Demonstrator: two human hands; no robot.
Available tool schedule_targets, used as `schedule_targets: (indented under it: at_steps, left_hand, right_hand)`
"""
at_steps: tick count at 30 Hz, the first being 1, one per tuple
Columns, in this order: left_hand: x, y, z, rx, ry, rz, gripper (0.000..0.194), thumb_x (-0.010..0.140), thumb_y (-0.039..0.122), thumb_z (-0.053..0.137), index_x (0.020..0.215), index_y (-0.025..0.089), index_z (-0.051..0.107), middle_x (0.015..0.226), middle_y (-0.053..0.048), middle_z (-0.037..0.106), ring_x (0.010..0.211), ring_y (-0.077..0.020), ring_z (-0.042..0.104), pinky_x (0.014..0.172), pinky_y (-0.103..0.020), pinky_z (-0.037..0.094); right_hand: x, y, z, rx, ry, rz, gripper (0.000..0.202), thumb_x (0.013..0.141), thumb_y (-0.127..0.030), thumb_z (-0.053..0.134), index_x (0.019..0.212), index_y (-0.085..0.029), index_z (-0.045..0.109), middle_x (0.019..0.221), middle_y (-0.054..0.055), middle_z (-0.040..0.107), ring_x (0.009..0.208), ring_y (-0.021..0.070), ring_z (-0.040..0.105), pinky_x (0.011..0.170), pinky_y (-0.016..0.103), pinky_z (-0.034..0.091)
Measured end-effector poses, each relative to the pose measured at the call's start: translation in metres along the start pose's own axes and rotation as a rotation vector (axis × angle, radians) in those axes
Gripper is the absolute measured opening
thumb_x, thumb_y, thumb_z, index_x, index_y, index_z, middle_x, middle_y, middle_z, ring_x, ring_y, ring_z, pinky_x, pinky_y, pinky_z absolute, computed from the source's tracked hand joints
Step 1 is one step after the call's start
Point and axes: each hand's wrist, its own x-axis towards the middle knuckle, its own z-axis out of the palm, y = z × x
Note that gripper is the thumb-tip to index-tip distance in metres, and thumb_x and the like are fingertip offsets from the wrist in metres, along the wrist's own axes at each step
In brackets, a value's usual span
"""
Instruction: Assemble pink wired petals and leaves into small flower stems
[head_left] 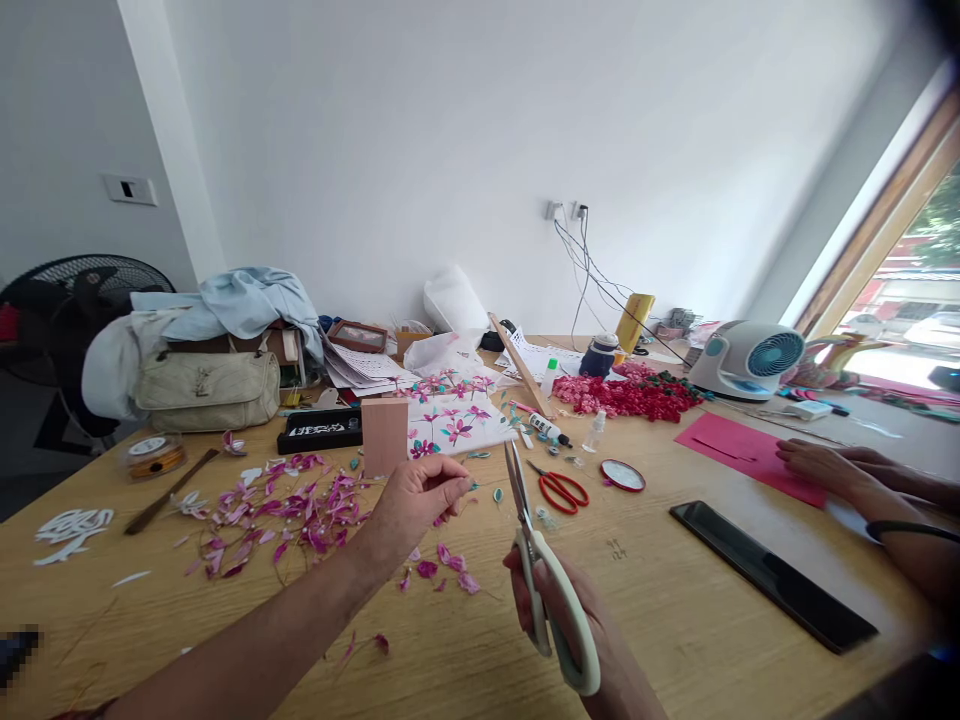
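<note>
My left hand (421, 492) is closed in a pinch over the middle of the table, with a tiny green piece (474, 486) showing at the fingertips; its exact kind is too small to tell. My right hand (589, 610) grips scissors (528, 545) with off-white handles. Their blades point up and away, nearly together, just right of the left fingertips. Loose pink petals (427, 569) lie below and beside my left hand. A bigger spread of pink petals on thin stems (315, 505) lies to its left. Red-handled scissors (564, 492) rest beyond my right hand.
A wooden block (385, 435) stands before a sheet with pink flowers (465, 415). A round red-rimmed dish (622, 474), a black phone-like slab (772, 573) and red flower bunches (637, 395) lie rightward. Another person's hands (832, 465) rest on pink card (742, 455).
</note>
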Motion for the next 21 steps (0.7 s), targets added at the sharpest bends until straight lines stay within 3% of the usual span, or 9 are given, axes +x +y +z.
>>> schedule_targets:
  at_steps: [7,12,16,21]
  left_hand:
    - [0.001,0.000,-0.002,0.011,-0.017,-0.003,0.022,0.068,0.034,0.062,0.069,0.012,0.059,0.051,0.003,0.050,0.048,-0.0063,0.041,0.047,-0.018,0.032]
    - [0.002,-0.001,-0.004,0.023,-0.011,-0.013,0.023,0.066,0.035,0.063,0.068,0.012,0.058,0.051,0.003,0.051,0.046,-0.0062,0.041,0.046,-0.018,0.032]
    - [0.005,-0.003,-0.011,0.011,0.001,-0.007,0.022,0.066,0.034,0.062,0.068,0.012,0.058,0.053,0.004,0.049,0.045,-0.0051,0.040,0.046,-0.018,0.033]
    - [0.016,-0.010,-0.022,0.067,0.006,-0.025,0.022,0.065,0.033,0.064,0.067,0.012,0.060,0.053,0.003,0.049,0.046,-0.0054,0.042,0.044,-0.017,0.031]
  right_hand:
    - [0.003,0.004,-0.002,-0.014,-0.010,0.057,0.049,0.066,-0.060,0.061,0.076,-0.013,0.054,0.051,-0.004,0.043,0.043,0.0063,0.040,0.042,0.018,0.028]
    - [0.002,0.007,-0.009,-0.017,0.064,0.098,0.049,0.062,-0.062,0.062,0.069,-0.014,0.053,0.046,-0.005,0.039,0.037,0.0053,0.036,0.038,0.017,0.026]
    - [-0.008,-0.003,-0.056,-0.274,0.260,0.093,0.047,0.060,-0.061,0.060,0.072,-0.016,0.058,0.044,-0.004,0.042,0.038,0.0101,0.041,0.038,0.021,0.031]
    - [-0.015,-0.025,-0.139,-1.158,0.399,0.262,0.038,0.068,-0.055,0.050,0.057,-0.020,0.060,0.049,0.004,0.056,0.051,0.0208,0.055,0.046,0.026,0.034]
